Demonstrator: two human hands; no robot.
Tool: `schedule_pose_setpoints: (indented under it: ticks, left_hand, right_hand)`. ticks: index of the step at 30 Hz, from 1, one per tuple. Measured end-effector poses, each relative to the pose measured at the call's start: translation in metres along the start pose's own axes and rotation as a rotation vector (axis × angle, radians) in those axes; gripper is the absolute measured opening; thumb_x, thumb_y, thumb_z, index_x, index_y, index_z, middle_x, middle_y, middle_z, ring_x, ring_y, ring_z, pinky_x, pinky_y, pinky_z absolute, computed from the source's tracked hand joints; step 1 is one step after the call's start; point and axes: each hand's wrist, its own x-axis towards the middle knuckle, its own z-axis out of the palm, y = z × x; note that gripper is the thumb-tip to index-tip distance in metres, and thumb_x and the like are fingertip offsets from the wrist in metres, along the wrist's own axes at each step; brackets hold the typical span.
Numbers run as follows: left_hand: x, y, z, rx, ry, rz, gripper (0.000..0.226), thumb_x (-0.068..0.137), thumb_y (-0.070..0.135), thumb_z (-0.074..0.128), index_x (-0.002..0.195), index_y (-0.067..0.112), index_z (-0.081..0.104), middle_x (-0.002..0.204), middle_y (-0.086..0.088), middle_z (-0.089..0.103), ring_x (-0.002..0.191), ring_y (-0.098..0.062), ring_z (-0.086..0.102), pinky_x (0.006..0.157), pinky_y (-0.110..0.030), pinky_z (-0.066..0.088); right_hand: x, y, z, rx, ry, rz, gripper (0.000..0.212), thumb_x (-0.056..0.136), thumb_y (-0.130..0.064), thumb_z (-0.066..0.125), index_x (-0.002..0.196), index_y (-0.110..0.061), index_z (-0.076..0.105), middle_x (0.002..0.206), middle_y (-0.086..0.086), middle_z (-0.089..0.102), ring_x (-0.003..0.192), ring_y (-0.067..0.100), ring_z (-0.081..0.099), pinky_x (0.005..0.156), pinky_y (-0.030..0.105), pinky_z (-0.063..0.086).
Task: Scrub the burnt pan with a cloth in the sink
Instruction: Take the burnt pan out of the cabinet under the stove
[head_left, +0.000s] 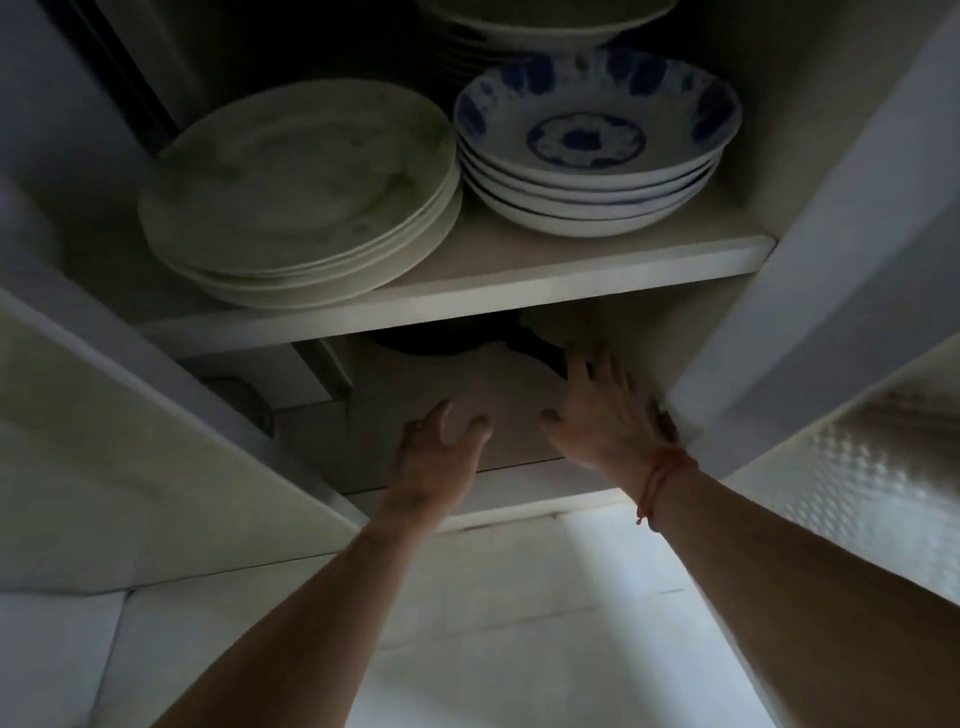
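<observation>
A dark pan (436, 340) lies at the back of the cupboard's lower compartment, mostly hidden under the shelf, its black handle (535, 345) pointing right. My right hand (602, 415) reaches in with spread fingers, the fingertips at the end of the handle; I cannot tell whether they touch it. It wears a red string at the wrist. My left hand (441, 457) hovers over the cupboard floor in front of the pan, fingers loosely spread, holding nothing. No cloth or sink is in view.
On the shelf (519, 280) above stand a stack of pale plates (301, 192) at left and a stack of blue-patterned bowls (597, 145) at right. More dishes sit behind. Open cupboard doors (810, 291) flank both sides. White tiles lie below.
</observation>
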Motion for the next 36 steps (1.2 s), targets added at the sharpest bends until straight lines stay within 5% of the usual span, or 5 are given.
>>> schedule_pose_setpoints:
  ticks: [9,14,20,29,36]
  left_hand:
    - [0.018,-0.025,0.020,-0.160,-0.027,-0.061,0.083,0.075,0.068,0.054,0.147,0.027,0.042,0.148,-0.005,0.046,0.132,-0.025,0.047,0.110,-0.041,0.040]
    - [0.015,-0.019,0.028,-0.249,-0.035,-0.099,0.075,0.084,0.060,0.056,0.147,0.022,0.041,0.147,-0.004,0.046,0.129,-0.026,0.049,0.104,-0.046,0.046]
    - [0.014,-0.004,0.046,-0.419,-0.066,-0.154,0.068,0.088,0.060,0.054,0.144,0.022,0.043,0.130,-0.001,0.053,0.102,-0.016,0.058,0.091,-0.040,0.054]
    - [0.001,0.003,0.075,-0.653,-0.272,-0.351,0.048,0.091,0.040,0.066,0.129,0.017,0.047,0.119,-0.004,0.053,0.117,-0.035,0.056,0.078,-0.039,0.054]
    - [0.002,0.011,0.083,-0.705,-0.341,-0.369,0.021,0.090,0.025,0.063,0.103,0.009,0.064,0.097,-0.016,0.068,0.087,-0.036,0.069,0.079,-0.050,0.059]
  right_hand:
    - [0.009,-0.013,0.008,-0.006,0.017,-0.039,0.053,0.091,-0.013,0.053,0.140,-0.007,0.034,0.127,0.021,0.054,0.114,0.038,0.055,0.086,0.039,0.046]
    - [-0.012,-0.026,-0.002,0.104,-0.164,-0.038,0.039,0.090,-0.016,0.056,0.126,-0.009,0.041,0.085,0.005,0.048,0.077,0.027,0.049,0.047,0.026,0.029]
    - [-0.037,-0.019,-0.003,0.121,-0.346,0.054,0.027,0.082,-0.018,0.059,0.102,-0.012,0.042,0.089,0.006,0.051,0.081,0.027,0.050,0.060,0.027,0.038]
    - [-0.052,0.003,-0.008,0.116,-0.686,0.172,0.044,0.070,-0.012,0.081,0.106,-0.005,0.055,0.089,0.011,0.069,0.081,0.027,0.071,0.075,0.043,0.061]
    - [-0.038,0.003,0.010,0.699,-0.408,0.269,0.032,0.064,-0.032,0.075,0.081,-0.006,0.068,0.077,0.015,0.073,0.072,0.031,0.073,0.073,0.049,0.061]
